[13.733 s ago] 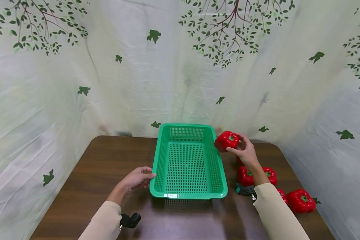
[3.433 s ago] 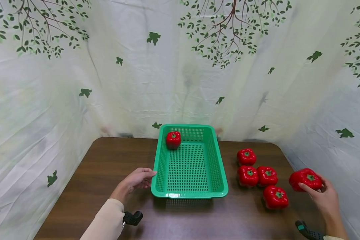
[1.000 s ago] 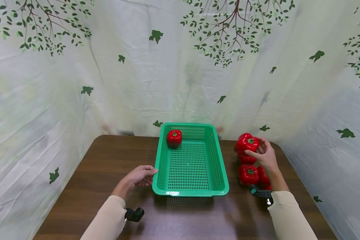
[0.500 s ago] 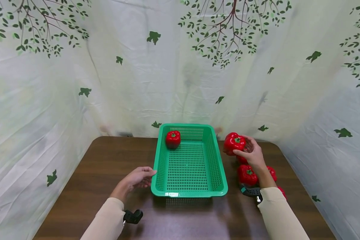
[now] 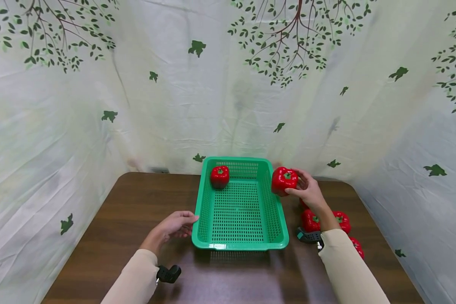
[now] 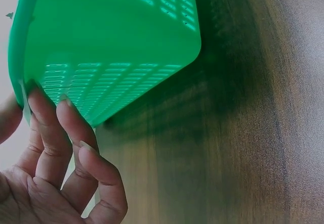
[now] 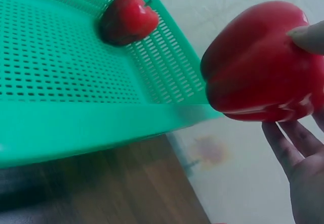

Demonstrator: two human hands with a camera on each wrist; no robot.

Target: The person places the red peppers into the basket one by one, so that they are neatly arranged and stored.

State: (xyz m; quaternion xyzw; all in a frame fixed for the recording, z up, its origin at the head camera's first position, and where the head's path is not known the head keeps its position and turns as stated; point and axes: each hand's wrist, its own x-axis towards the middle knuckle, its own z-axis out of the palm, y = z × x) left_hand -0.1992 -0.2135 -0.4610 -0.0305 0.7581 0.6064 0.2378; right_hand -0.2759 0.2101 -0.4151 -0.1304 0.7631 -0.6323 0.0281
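Note:
A green perforated plastic basket (image 5: pixel 237 245) stands on the brown table. My left hand (image 5: pixel 176 225) pinches its left rim between thumb and fingers; the left wrist view shows the fingertips (image 6: pixel 68 105) under that rim. My right hand (image 5: pixel 308 192) grips a red bell pepper (image 5: pixel 284 180) at the basket's right rim, raised above the table. In the right wrist view this pepper (image 7: pixel 263 64) is held between thumb and fingers, just outside the basket wall. Another red bell pepper (image 5: pixel 219 176) sits inside the basket's far left corner.
Several more red bell peppers (image 5: pixel 310 221) lie on the table to the right, partly hidden behind my right arm. A pale leaf-printed curtain (image 5: pixel 167 105) hangs behind the table (image 5: pixel 137 202) and along its sides.
Over the last second my right hand has carried the gripped bell pepper left, from above the table peppers to the basket's right rim. My left hand has stayed at the left rim.

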